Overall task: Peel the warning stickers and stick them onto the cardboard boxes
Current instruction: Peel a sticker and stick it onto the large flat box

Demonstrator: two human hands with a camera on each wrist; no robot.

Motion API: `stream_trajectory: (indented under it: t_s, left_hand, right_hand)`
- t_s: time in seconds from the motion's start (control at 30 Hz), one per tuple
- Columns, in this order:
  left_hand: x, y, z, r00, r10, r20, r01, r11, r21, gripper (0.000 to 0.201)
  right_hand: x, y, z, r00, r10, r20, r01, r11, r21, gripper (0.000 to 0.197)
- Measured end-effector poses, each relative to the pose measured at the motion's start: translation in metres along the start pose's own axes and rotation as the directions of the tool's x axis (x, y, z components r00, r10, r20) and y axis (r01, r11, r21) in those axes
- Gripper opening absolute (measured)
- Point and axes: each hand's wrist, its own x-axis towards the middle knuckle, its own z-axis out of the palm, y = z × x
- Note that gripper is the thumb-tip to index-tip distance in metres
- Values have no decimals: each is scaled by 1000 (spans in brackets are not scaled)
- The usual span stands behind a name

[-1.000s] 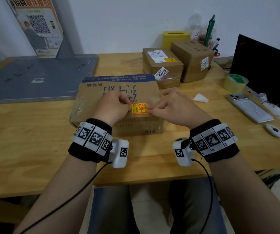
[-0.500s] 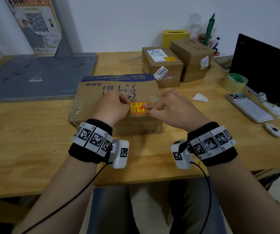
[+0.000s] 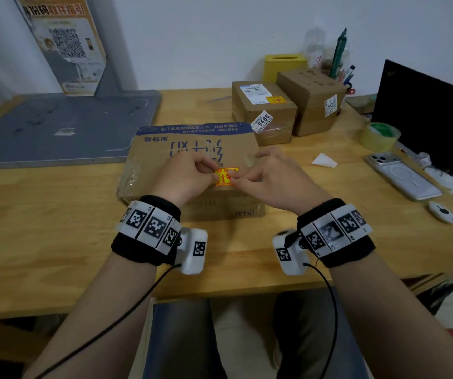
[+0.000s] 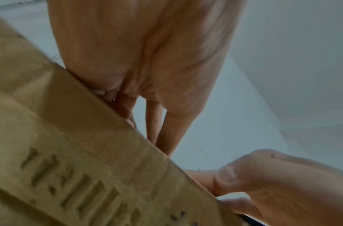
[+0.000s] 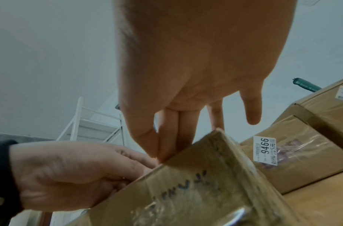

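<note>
A large flat cardboard box (image 3: 192, 149) lies on the wooden desk in front of me. A yellow and red warning sticker (image 3: 226, 177) sits on its top near the front edge. My left hand (image 3: 211, 175) pinches the sticker's left edge with thumb and forefinger. My right hand (image 3: 238, 179) pinches its right edge. In the left wrist view, the left hand (image 4: 147, 91) rests its heel on the box (image 4: 70, 152). In the right wrist view, the right hand (image 5: 160, 152) has its fingertips pressed together at the box's (image 5: 205, 191) top edge. The sticker is hidden in both wrist views.
Two smaller cardboard boxes (image 3: 263, 113) (image 3: 312, 102) stand behind; the nearer bears a yellow sticker (image 3: 274, 99). A white backing scrap (image 3: 325, 161), tape roll (image 3: 379, 136), phone (image 3: 403, 175) and laptop (image 3: 425, 113) lie to the right. A grey mat (image 3: 64, 124) covers the back left.
Both hands have drawn slightly closer together over the sticker, so their fingers cover more of it. The box has stayed in place.
</note>
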Motion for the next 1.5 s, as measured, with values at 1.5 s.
stream_trajectory:
  t_s: [1.5]
  left_hand:
    - [-53, -6, -30, 933, -272, 235, 337, 890, -308, 37]
  right_hand:
    - [8, 1, -17, 957, 290, -22, -244, 842, 481, 56]
